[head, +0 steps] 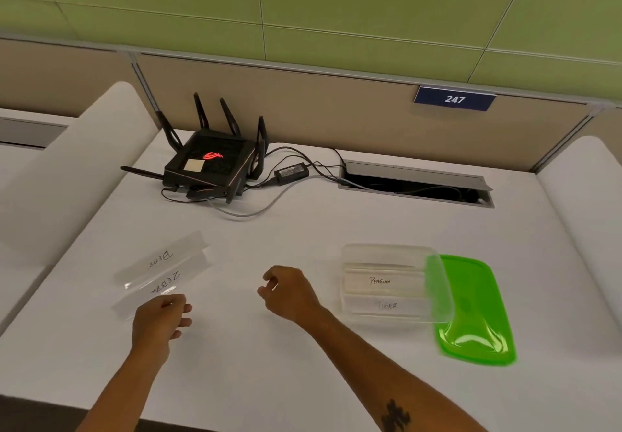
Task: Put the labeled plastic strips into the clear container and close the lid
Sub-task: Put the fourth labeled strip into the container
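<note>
Two clear plastic strips lie side by side at the left of the white desk: one labeled BEAR (161, 258), and one labeled ZEBRA (165, 285) nearer me. My left hand (158, 322) rests over the ZEBRA strip's near end with fingers loosely curled and nothing visibly pinched. My right hand (289, 293) hovers at the desk's middle, fingers loosely bent and empty. The clear container (353, 253) stands open to the right, with strips labeled PENGUIN (380, 281) and TIGER (387, 305) inside. The green lid (478, 314) lies flat beside it, its left edge under the container's right side.
A black router (210, 162) with several antennas, its power brick (291, 172) and cables sit at the back of the desk. An open cable slot (415, 184) is behind the container. Padded white dividers (74, 176) flank both sides.
</note>
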The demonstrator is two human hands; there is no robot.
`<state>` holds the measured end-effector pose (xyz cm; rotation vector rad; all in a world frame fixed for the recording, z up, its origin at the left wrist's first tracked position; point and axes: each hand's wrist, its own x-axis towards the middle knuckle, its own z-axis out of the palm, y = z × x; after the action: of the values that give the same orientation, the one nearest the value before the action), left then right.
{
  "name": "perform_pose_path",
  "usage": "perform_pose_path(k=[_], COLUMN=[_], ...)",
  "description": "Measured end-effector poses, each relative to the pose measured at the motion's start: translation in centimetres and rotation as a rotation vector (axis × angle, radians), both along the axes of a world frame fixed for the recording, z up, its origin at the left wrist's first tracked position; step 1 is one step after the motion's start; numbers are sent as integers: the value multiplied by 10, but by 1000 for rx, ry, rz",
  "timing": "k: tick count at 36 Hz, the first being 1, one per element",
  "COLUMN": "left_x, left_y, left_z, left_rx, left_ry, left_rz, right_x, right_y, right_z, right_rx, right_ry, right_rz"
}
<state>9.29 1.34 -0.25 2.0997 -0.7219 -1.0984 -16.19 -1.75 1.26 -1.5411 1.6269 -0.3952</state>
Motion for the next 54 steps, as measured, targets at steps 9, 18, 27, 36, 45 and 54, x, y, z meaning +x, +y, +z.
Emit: perform_pose_path(k=[9, 18, 27, 36, 45, 54], left_x=[80, 114, 118, 120, 109, 66], left_y=[22, 18, 8, 4, 13, 29], left_z=[-26, -36, -39, -35, -30, -34], left_rx=[-60, 3, -118, -132, -128, -70], left_ry=[-61, -47, 10, -204, -361, 60], left_rz=[180, 215, 160, -76, -260, 26], right_x=[75, 128, 146, 146, 130, 102], right_y=[-17, -58, -76, -75, -68, -48], right_z=[-23, -28, -39, -41, -40, -33], right_rx=[150, 204, 244, 243, 276, 295], right_ry=[-74, -232, -254, -284, -379, -644], right_rz=[109, 37, 40, 1, -118, -371])
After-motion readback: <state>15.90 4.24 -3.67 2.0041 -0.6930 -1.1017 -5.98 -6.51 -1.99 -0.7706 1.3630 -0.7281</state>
